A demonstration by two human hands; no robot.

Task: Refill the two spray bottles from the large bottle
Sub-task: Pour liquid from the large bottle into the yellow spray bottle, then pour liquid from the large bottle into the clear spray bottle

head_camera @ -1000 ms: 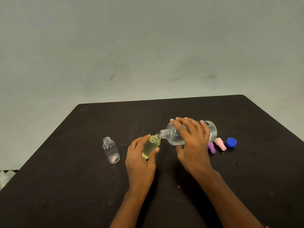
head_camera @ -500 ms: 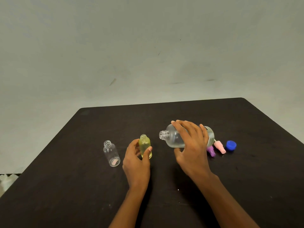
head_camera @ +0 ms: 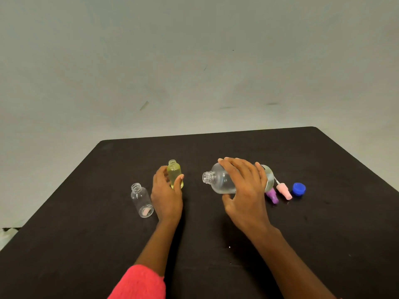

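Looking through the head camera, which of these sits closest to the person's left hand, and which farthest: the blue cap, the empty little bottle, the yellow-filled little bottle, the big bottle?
1. yellow-filled little bottle: held in the left hand itself.
2. empty little bottle: right beside that hand, on its left.
3. big bottle: off to the right, tipped sideways in the right hand.
4. blue cap: far right.

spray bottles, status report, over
Left hand grips the yellow-filled spray bottle, upright. Right hand holds the large bottle tipped, uncapped. Clear spray bottle looks empty, open. Left hand sits between them.
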